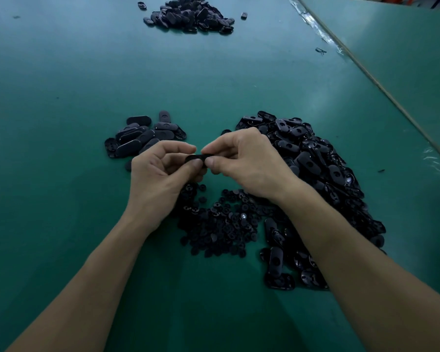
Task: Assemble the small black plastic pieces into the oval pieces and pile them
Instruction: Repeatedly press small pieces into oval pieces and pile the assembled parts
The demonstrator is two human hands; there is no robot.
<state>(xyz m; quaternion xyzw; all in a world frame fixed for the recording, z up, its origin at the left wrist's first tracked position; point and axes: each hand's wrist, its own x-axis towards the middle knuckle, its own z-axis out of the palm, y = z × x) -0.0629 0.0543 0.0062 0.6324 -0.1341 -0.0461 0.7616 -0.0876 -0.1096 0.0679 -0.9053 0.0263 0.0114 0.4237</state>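
Left hand (pixel 160 171) and right hand (pixel 241 158) pinch one glossy black oval piece (pixel 198 157) above small round pieces (pixel 221 224).

factory workbench: green mat (pixel 61 72), heaps of plastic parts (pixel 315 174).

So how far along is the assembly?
Early, it seems. Done: a small pile of ovals sits left of the hands. In hand: left hand and right hand both pinch one oval piece. Left: the much larger oval heap on the right and the scattered small pieces nearer the person.
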